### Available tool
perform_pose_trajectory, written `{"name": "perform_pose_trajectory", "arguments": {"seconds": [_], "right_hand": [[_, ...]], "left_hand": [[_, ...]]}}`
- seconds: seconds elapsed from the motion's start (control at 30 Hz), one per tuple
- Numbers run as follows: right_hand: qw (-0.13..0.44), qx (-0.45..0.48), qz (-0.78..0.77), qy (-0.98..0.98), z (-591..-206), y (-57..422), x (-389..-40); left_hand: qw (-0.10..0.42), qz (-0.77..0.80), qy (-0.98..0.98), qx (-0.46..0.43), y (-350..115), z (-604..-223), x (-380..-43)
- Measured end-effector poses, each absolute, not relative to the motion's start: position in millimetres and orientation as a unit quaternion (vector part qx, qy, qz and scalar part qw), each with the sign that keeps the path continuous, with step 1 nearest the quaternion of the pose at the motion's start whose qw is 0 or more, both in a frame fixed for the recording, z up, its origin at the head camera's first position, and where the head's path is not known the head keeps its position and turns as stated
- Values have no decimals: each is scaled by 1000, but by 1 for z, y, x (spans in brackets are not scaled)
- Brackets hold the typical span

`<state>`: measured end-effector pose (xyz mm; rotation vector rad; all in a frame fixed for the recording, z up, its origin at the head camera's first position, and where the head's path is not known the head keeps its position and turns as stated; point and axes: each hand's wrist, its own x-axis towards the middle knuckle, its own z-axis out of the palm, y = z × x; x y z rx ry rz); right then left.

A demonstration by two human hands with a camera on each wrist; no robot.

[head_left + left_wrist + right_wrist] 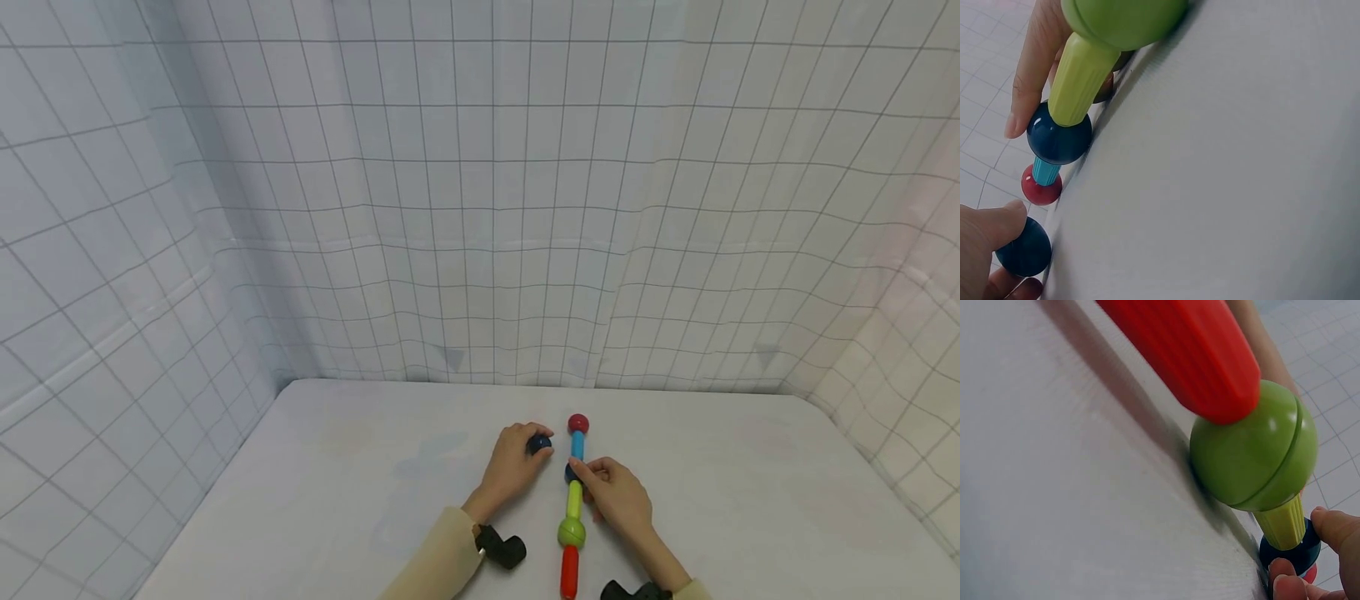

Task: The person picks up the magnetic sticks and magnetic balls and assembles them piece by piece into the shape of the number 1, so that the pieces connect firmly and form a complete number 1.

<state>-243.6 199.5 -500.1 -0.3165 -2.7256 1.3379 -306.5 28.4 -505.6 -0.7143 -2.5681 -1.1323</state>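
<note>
A line of joined balls and rods lies on the white table. From the far end it runs red ball point(577, 423), light blue rod point(577, 446), dark blue ball point(1060, 140), yellow-green rod point(574, 500), green ball point(572, 532) and red rod point(570, 572). My right hand point(621, 498) pinches the dark blue ball within this line, thumb on one side and fingers on the other. Left of the line, my left hand point(516, 460) grips a separate dark blue ball point(538, 444) between thumb and fingers, close to the red ball.
The white table point(337, 467) reaches back to a hanging white curtain with a dark grid point(465, 208). More of the same gridded cloth hangs at the left and right sides. Each wrist carries a black camera mount point(501, 547).
</note>
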Motion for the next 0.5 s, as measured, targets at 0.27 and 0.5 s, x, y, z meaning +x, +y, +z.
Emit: {"name": "perform_pose_trajectory", "arguments": {"seconds": [0.27,0.5], "right_hand": [[42,-102,438,-892,-499,200,-243],[39,-105,438,-892,-498,199,-242]], "left_hand": [[106,-414,-873,-236,22,-507,-301],[91,-445,-859,-236,14,-509,-295]]}}
